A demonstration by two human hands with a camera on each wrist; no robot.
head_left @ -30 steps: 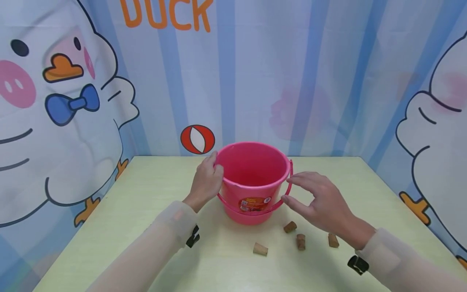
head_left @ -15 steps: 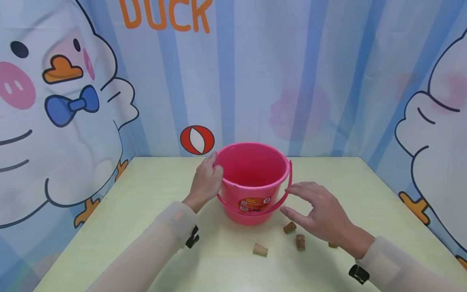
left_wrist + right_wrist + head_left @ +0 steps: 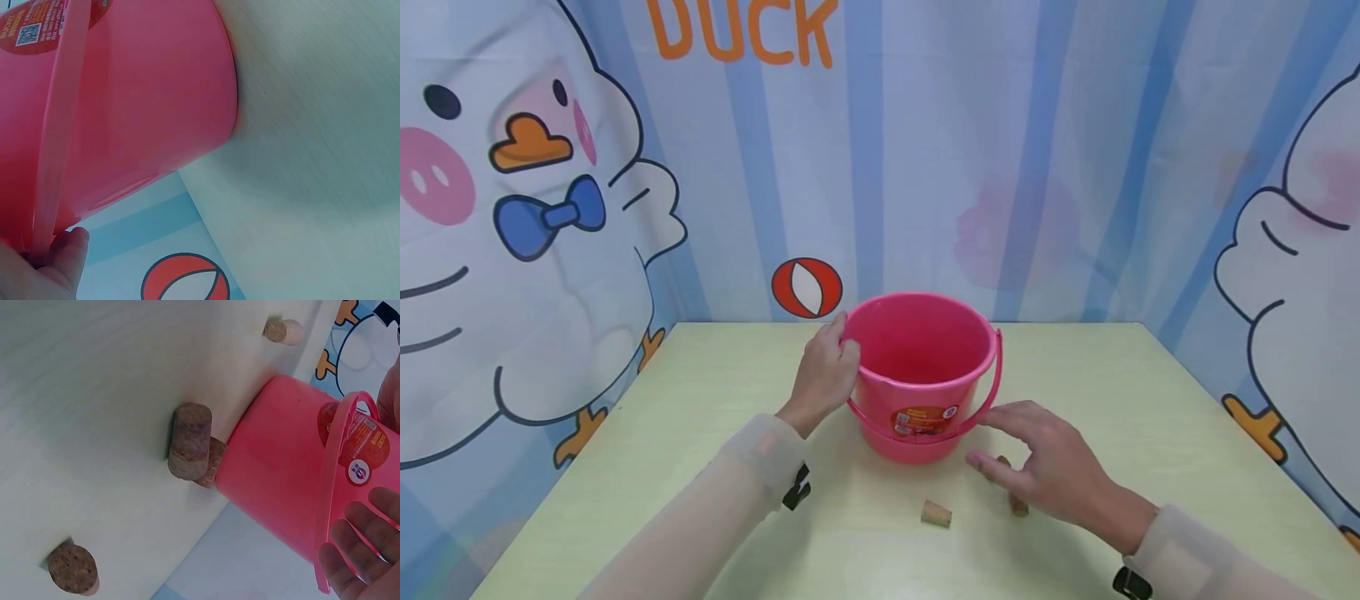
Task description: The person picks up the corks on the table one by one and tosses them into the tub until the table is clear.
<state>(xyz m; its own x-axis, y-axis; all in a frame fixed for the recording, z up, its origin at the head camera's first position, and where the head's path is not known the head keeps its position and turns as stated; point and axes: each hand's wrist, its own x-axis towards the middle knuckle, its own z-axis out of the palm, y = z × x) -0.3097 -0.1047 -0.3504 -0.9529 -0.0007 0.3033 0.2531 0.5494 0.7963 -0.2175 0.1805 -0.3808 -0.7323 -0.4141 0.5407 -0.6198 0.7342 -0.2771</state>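
A pink plastic bucket stands upright on the table, its inside bare where visible. My left hand grips the bucket's left rim, close to where the handle joins. My right hand hovers at the bucket's front right with fingers spread and nothing held. Its fingertips are beside the bucket's handle; whether they touch it I cannot tell. Below that hand lie a cork and a second cork, both partly covered in the head view. A paler cork lies in front of the bucket.
Another cork shows in the right wrist view, hidden by the right hand in the head view. The pale yellow table ends at a duck-printed curtain behind and on both sides.
My right hand has moved down along the bucket's handle and slightly towards me, covering more of the corks. The left hand and the bucket have not moved.
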